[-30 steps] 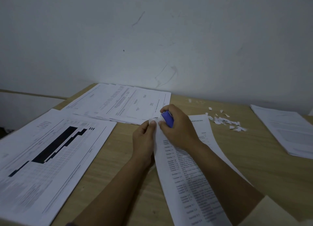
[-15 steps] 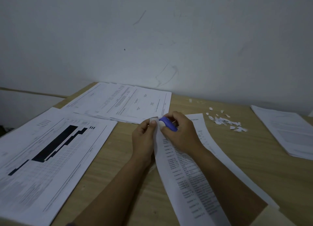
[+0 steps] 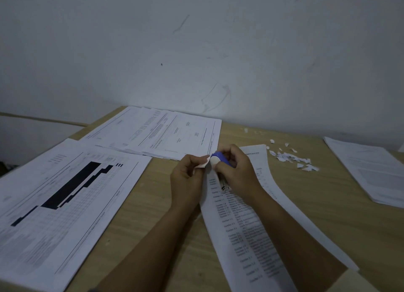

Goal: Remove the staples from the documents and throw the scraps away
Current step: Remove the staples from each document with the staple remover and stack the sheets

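Note:
A stapled document (image 3: 247,232) with printed lists lies lengthwise on the wooden table (image 3: 166,243), its pages curled up. My left hand (image 3: 188,180) pinches its top left corner, which is bent back. My right hand (image 3: 237,172) grips a blue and white staple remover (image 3: 218,159) right at that corner, with the tool's tip hidden behind my fingers. A small heap of torn paper scraps (image 3: 293,158) lies on the table to the right of my hands.
A large sheet with black bars (image 3: 59,204) covers the left of the table. A fanned stack of documents (image 3: 157,132) lies at the back by the wall. Another stack of papers (image 3: 371,169) sits at the right edge.
My right hand has turned the staple remover so its white end faces me and moved it slightly down. The left hand has peeled the document's corner back. The pages have spread wider apart.

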